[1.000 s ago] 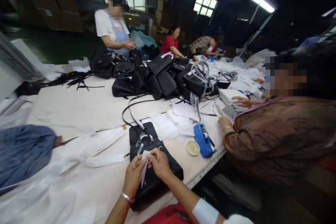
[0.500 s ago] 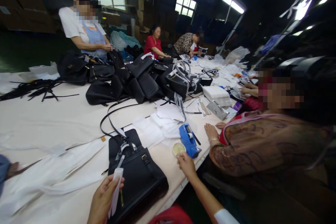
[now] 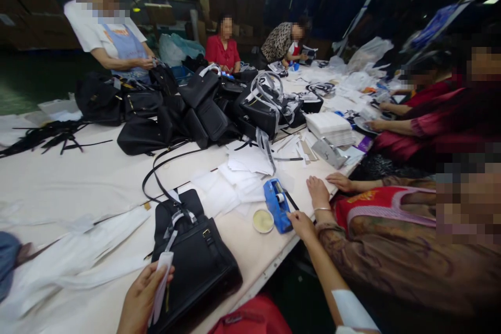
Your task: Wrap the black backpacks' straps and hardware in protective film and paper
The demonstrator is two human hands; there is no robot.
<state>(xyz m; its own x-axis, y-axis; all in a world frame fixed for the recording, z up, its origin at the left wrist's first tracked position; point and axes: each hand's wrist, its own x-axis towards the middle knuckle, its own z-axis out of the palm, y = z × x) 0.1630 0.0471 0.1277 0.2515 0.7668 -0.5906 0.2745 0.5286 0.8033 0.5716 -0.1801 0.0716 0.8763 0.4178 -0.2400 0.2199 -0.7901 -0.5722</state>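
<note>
Your right hand [image 3: 300,224] has left the bag since a second ago, when both hands were together on the paper. It passed the small round dish [image 3: 263,221] and now sits at the near end of the blue tape dispenser [image 3: 275,201], close to the table edge. Its fingertips touch the dispenser, but you cannot tell from here whether they are pinching anything or just resting there. Your left hand [image 3: 141,298] has stayed low at the near edge. Its thumb and fingers are closed on the white paper strip [image 3: 161,283], which stands upright over the near corner of the black handbag [image 3: 195,258]. The handbag lies flat on the table [image 3: 78,177] just beside that hand, with its long strap looping away toward the pile of black bags [image 3: 188,112] farther up. The dish sits just left of the dispenser, between it and the handbag. A co-worker's hand [image 3: 318,191] lies flat on the table just beyond your right hand, near the dispenser's far side. Loose white sheets [image 3: 238,177] are spread behind the dispenser.
</note>
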